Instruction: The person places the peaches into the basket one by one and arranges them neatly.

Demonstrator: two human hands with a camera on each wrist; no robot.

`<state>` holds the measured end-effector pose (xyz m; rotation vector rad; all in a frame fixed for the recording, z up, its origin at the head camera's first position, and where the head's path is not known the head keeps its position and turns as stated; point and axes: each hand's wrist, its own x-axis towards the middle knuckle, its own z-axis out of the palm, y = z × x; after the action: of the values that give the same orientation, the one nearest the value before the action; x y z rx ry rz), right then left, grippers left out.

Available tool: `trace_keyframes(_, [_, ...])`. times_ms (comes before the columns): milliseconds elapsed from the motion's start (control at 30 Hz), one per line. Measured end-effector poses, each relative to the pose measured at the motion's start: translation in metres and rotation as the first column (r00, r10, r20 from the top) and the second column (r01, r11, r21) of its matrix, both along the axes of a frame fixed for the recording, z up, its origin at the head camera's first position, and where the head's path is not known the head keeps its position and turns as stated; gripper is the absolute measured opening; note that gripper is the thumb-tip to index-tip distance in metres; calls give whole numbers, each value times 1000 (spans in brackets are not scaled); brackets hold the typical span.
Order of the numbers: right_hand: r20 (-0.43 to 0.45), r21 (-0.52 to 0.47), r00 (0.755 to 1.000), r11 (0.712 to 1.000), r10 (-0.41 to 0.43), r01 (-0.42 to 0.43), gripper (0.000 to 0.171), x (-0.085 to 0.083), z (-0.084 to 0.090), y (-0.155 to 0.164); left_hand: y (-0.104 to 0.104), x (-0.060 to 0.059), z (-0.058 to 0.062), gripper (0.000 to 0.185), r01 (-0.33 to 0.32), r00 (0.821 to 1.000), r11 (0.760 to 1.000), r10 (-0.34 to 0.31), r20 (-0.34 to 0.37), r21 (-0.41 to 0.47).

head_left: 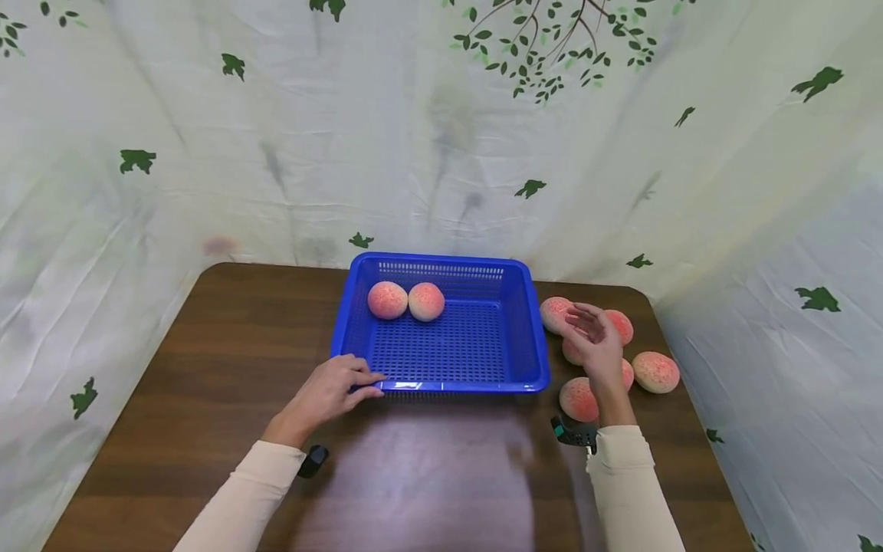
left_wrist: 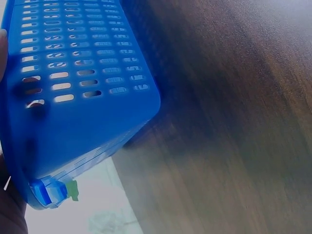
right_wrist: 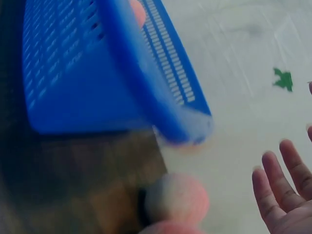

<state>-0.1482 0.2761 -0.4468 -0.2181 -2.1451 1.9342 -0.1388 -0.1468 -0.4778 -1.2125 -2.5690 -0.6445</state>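
Observation:
A blue plastic basket (head_left: 476,388) with slotted walls stands on the table, two pink peaches (head_left: 388,300) side by side at its back left. My left hand (head_left: 338,387) grips its rim at the front left corner, fingers over the top and thumb in front. In the left wrist view the basket's slotted wall (left_wrist: 87,117) fills the upper left. My right hand (head_left: 595,341) is over several peaches (head_left: 657,372) right of the basket, its fingers relaxed and apart, holding nothing. The right wrist view shows those fingers spread beside a blurred peach (right_wrist: 178,200).
The brown wooden table (head_left: 262,322) ends at a pale leaf-printed cloth (head_left: 414,153) behind and at both sides. One peach (head_left: 578,399) lies near the basket's front right corner, close to the right wrist's dark strap (head_left: 572,434).

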Motion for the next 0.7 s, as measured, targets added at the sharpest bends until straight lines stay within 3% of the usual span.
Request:
trace_keyframes(133, [-20,-26,997,997,-77,76,41,11,-11,8,0,0,1,27,-11,1000,1000,11,-4,2])
trace_keyframes(267, [-52,-40,979,980,-195,193,44,27,-26,13,0,1,0,27,-7,1000,1000,7,9,-7])
trace_keyframes(433, [-84,20,946,949,-313,315,46,43,-43,15,0,2,-2,26,-4,1000,1000,4,15,2])
trace_keyframes(700, [-35,148,938,926,-345,346,53,61,-66,15,0,0,-1,27,-11,1000,1000,11,12,2])
